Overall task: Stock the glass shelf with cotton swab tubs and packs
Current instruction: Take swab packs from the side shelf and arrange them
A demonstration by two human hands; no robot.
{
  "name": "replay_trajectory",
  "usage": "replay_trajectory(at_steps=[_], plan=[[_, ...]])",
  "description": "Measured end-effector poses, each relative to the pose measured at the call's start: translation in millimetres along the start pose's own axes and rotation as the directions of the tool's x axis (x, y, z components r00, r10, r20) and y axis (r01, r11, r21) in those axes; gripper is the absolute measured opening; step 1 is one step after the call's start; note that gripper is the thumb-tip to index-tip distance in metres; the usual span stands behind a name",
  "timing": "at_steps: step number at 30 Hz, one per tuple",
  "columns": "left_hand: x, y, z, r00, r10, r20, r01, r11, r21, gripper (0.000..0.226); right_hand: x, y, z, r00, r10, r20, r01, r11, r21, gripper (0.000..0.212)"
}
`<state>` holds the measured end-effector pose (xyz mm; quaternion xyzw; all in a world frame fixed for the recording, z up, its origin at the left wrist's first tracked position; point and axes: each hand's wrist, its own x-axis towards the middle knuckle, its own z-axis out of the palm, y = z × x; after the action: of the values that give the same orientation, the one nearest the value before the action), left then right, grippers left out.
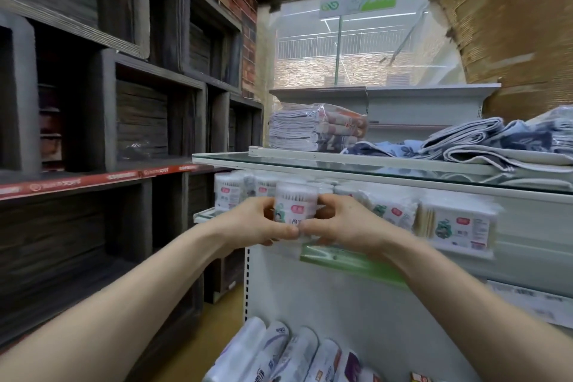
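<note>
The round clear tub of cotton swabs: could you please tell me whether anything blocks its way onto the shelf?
Nothing visible does. Left hand and right hand hold the round clear tub at the glass shelf; other tubs stand behind-left, flat packs to the right.

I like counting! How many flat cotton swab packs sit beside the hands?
2. One clear plastic rectangular cotton swab pack sits just right of the right hand, the second further right beside it. More may hide behind.
</note>
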<state>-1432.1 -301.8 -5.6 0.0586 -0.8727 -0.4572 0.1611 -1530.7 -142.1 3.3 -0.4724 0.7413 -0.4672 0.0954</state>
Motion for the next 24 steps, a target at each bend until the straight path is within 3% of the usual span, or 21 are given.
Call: replay_trajectory(at_steps=[6,18,20,24], plan=[[16.0,-26.3,-44.5,1.000,0.004,-0.003,-0.004,0.996,0.094,0.033,41.3,-12.9,41.4,0.996,0.008,-0.088,-0.019,0.992,-0.123,0.026],[57.8,-48.0,-76.4,0.996,-0.076,0.056,0.057,0.958,0.281,0.015,94.1,-10.3,83.3,0.937,0.095,-0.337,-0.242,0.870,-0.429,0.028],[61.4,-50.0,-75.3,0.996,-0.074,0.053,0.054,0.951,0.304,0.010,96.7,-8.2,86.1,0.930,0.106,-0.351,-0.268,0.849,-0.455,0.030],[67.5,-59.2,-74.4,0.999,-0.031,0.009,0.025,0.936,0.350,0.021,102.2,-5.2,89.4,0.929,0.121,-0.350,-0.277,0.854,-0.440,0.025]])
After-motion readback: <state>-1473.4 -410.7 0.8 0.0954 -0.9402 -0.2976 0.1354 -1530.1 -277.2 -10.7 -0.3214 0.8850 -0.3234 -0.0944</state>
